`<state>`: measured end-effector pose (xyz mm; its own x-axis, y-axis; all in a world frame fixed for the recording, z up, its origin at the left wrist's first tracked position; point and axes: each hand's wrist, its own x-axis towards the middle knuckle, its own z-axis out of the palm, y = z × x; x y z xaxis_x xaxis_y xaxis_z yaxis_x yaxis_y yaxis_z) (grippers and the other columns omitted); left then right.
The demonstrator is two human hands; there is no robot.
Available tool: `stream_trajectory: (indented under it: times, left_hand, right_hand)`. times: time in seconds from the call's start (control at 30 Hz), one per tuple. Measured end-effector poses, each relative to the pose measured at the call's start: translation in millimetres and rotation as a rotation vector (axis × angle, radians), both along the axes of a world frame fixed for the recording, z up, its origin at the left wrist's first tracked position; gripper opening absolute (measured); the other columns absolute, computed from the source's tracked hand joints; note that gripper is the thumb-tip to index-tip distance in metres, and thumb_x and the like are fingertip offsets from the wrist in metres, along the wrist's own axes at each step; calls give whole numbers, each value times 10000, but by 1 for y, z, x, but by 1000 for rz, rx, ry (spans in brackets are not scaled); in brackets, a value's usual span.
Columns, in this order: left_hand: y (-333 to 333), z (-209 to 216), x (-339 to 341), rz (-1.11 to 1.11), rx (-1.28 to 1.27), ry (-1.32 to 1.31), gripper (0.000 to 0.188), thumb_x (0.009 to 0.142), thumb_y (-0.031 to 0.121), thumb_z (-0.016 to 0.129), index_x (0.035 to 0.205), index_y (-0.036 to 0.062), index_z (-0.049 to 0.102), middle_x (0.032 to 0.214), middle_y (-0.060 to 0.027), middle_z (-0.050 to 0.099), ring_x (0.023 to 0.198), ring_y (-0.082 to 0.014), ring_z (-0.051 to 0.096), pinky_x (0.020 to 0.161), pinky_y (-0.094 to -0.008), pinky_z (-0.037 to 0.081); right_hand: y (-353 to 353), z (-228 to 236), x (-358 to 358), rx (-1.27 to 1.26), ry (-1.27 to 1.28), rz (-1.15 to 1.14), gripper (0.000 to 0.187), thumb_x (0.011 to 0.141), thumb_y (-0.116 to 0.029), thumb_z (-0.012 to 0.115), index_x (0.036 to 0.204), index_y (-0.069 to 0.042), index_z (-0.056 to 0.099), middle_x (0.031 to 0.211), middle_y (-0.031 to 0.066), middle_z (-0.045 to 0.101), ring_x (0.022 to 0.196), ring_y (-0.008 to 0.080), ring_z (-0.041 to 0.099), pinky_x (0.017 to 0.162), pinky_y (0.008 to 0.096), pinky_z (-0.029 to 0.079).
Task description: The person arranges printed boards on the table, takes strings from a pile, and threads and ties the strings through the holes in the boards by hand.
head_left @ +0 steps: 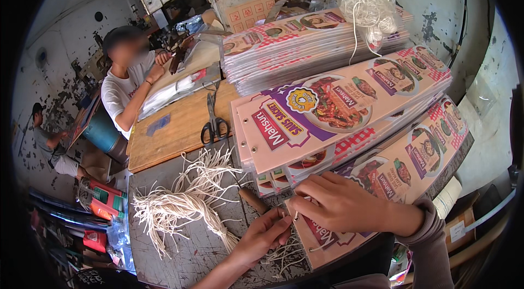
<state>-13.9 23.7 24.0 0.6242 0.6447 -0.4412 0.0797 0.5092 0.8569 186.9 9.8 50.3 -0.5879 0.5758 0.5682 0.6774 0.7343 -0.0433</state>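
A printed pink cardboard sign (322, 253) with food pictures lies at the near right, its left end toward me. White cord (296, 215) shows at a hole near that end. My right hand (341, 201) rests over the sign with fingers curled down at the cord. My left hand (266, 235) is closed beside the sign's left edge, thumb and forefinger pinched on a bit of cord. The fingertips partly hide the cord's path. A bundle of cut white cords (191, 210) lies left of my hands, close to a wooden-handled tool (254, 200).
Stacked signs (295, 120) rise just beyond my hands, with another wrapped stack (305, 43) behind. A bag of white cord (371, 10) tops the rear stack. Black-handled scissors (214, 125) lie on a wooden board (158, 150). A co-worker (125, 76) sits across; another person (52, 141) is farther left.
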Motion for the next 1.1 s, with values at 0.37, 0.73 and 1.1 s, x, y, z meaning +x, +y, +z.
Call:
stream_trajectory:
  times: [0.37, 0.73, 1.1]
  left_hand:
    - [0, 0, 0, 16, -31, 10, 236, 945, 222, 477, 1071, 29, 526, 636, 28, 426, 523, -27, 299, 464, -185, 204]
    - [1, -1, -2, 13, -15, -10, 204, 944, 245, 489, 1009, 61, 548, 649, 43, 455, 529, -13, 313, 471, -172, 223]
    - [1, -6, -4, 14, 6, -34, 181, 941, 216, 481, 975, 48, 542, 658, 34, 461, 529, -16, 314, 468, -178, 231]
  right_hand:
    - [-2, -4, 0, -37, -39, 78, 171, 721, -125, 564, 858, -35, 515, 858, 78, 506, 822, 186, 549, 674, 279, 427]
    - [-1, -7, -1, -149, 24, 192, 185, 698, -99, 569, 833, 5, 498, 856, 96, 460, 832, 218, 536, 719, 330, 466]
    - [-1, -13, -5, -29, -47, 157, 207, 671, -131, 557, 825, -6, 499, 838, 86, 461, 813, 196, 520, 706, 292, 434]
